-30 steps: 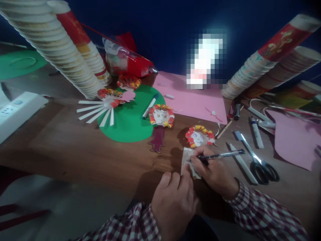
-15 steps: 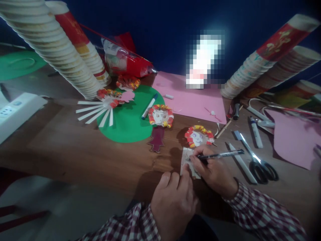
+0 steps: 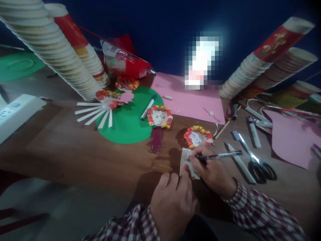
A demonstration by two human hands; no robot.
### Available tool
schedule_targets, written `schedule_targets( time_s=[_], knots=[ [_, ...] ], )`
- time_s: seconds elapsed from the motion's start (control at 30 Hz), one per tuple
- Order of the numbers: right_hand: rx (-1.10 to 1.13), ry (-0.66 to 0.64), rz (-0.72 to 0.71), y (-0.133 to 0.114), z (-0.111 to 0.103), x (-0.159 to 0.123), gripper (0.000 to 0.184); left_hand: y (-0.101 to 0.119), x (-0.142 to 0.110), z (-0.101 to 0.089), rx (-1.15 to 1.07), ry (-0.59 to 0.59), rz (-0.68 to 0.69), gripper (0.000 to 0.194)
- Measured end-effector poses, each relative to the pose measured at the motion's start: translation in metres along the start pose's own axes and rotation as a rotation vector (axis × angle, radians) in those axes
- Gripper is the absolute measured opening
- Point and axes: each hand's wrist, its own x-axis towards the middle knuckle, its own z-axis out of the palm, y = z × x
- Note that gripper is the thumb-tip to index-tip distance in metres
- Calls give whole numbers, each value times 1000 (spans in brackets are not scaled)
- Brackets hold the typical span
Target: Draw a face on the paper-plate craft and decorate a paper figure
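A small pale piece of paper (image 3: 184, 167) with dark lines on it lies on the wooden table near its front edge. My right hand (image 3: 212, 172) pinches a black pen (image 3: 225, 154), its tip touching the paper. The index finger of my left hand (image 3: 174, 201) presses on the paper's lower part; the other fingers are loosely bent and grip nothing. Just beyond the paper sits a cup-rim ring with a drawn face (image 3: 197, 139), edged in red and yellow. Left of it is a similar face ring (image 3: 159, 117) with a maroon paper cutout (image 3: 156, 139) below.
Scissors (image 3: 262, 169), a white cutter-like tool (image 3: 242, 164) and a marker (image 3: 254, 132) lie right of my right hand. Pink paper (image 3: 193, 103) and a green paper disc (image 3: 120, 130) cover parts of the table. Tall paper cup stacks (image 3: 65, 57) stand at the back left and right (image 3: 250, 72).
The pen tip stays on the paper, with more dark line visible near it. Both hands hold nearly the same places; the view has shifted slightly.
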Motion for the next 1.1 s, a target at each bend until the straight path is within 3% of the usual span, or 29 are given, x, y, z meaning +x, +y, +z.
schedule_targets(
  time_s=[0.13, 0.33, 0.57, 0.73, 1.1],
  knots=[
    [45, 55, 13, 0, -2, -1, 11, -1, 0, -1, 2, -12, 9, 42],
    [407, 98, 29, -2, -7, -5, 14, -3, 1, -3, 2, -33, 47, 36],
    [-16, 10, -185, -8, -33, -11, 14, -3, 1, -8, 36, -57, 58, 44],
    [-142, 3, -344, 5, -27, -16, 17, -2, 0, -8, 53, -82, 56, 43],
    [-171, -10, -274, 9, -24, -15, 20, 0, 3, -14, 70, -138, 9, 45]
  ],
)
